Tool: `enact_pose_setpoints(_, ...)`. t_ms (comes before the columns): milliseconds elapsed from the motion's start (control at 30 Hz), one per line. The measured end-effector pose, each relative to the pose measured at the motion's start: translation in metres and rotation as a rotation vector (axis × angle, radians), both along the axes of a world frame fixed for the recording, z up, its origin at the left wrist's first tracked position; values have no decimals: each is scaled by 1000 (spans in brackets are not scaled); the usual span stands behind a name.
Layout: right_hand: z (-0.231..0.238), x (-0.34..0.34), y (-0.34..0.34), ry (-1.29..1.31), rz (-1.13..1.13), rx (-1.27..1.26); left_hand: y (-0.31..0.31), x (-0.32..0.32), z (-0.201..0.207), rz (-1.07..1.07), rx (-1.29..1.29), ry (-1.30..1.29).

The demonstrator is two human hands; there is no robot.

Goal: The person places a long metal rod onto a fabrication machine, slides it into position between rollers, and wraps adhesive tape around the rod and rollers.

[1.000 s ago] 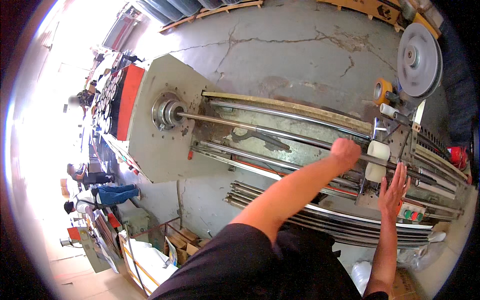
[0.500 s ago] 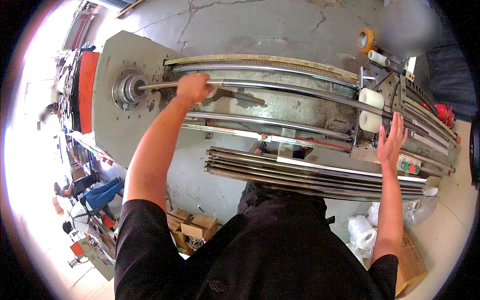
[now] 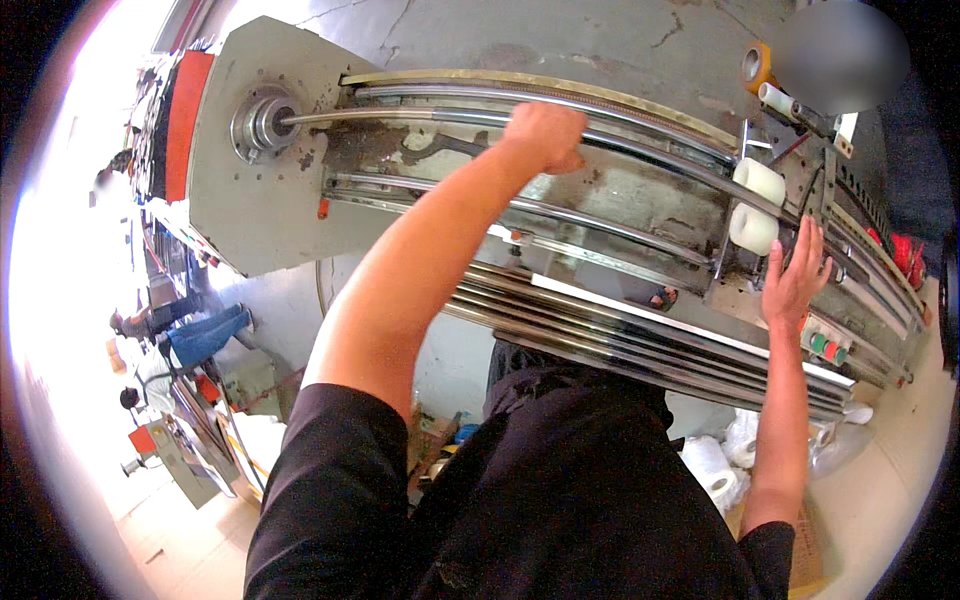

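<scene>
A long metal rod (image 3: 660, 160) runs along the grey machine, its left end at a round metal chuck (image 3: 265, 124). Fingers curled over the rod, my left hand (image 3: 545, 135) grips it near mid-length. At the machine's right end, my right hand (image 3: 797, 278) is open, fingers stretched out beside the rod; whether they touch it I cannot tell. Two white rollers (image 3: 755, 205) sit just left of that hand, the rod passing across them. Below my right fingers is a panel with green and red buttons (image 3: 826, 347).
Several loose metal rods (image 3: 620, 340) lie side by side between my body and the machine. A roll of orange tape (image 3: 757, 66) is at the far right. White plastic-wrapped rolls (image 3: 715, 470) stand low right. A person in blue trousers (image 3: 208, 335) is off to the left.
My left hand has moved right along the rod, from near the chuck to about its middle. The right hand stays by the rollers. The view has shifted slightly.
</scene>
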State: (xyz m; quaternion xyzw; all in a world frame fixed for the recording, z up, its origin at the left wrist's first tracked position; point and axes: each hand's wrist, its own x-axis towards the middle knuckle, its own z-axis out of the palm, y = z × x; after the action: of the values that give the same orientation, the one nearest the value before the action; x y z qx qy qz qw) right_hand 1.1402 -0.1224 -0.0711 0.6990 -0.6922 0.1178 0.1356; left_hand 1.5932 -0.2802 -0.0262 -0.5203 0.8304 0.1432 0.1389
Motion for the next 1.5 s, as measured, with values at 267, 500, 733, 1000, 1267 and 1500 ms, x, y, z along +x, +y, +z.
enact_pose_setpoints(267,4,8,4,-63,40,62,40,-216,-15,40,-16,214)
enact_pose_setpoints(500,-2,-3,7,-56,50,70,35,-203,-19,49,-37,173)
enact_pose_setpoints(733,10,-3,6,-79,7,131,6,-13,-25,122,-44,-31)
enact_pose_setpoints(1000,20,3,1,-225,-47,136,-27,179,-15,304,58,-232)
enact_pose_setpoints(1267,26,0,3,-225,-46,146,-25,18,-9,27,182,-99)
enact_pose_setpoints(1500,27,4,1,-205,-26,149,-2,-141,-4,-90,212,53)
